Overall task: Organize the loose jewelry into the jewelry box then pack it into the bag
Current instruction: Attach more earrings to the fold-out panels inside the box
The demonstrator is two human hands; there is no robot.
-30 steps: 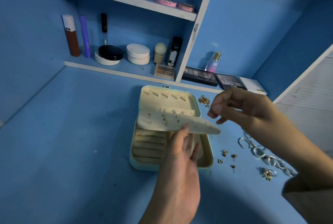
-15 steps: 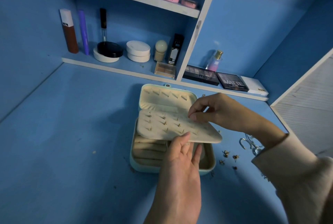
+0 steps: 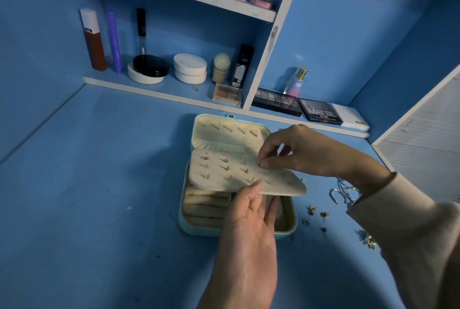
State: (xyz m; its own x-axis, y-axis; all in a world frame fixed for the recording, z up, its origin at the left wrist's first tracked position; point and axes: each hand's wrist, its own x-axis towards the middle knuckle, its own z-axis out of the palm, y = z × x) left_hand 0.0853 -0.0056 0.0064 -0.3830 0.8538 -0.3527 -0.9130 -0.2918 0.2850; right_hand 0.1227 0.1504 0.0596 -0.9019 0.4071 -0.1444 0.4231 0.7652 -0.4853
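A pale green jewelry box [image 3: 190, 228] lies open on the blue desk, its cream lid [image 3: 224, 132] tipped back. A cream earring panel [image 3: 239, 174] with several gold studs is raised over the ring rolls. My left hand [image 3: 249, 219] holds the panel's near edge from below. My right hand [image 3: 296, 152] pinches at the panel's right part, thumb and forefinger together; whether a small earring is between them I cannot tell. Loose gold studs [image 3: 316, 215] and a silver chain [image 3: 342, 193] lie right of the box.
Behind the box a low shelf [image 3: 149, 89] carries compacts, tubes, a perfume bottle [image 3: 297, 81] and eyeshadow palettes [image 3: 319, 112]. An upper shelf holds pink jars. A white slatted surface [image 3: 423, 154] borders the desk at right. No bag is in view.
My right hand came from above the loose jewelry at right down onto the earring panel. The panel has tilted flatter in my left hand. The camera has shifted slightly.
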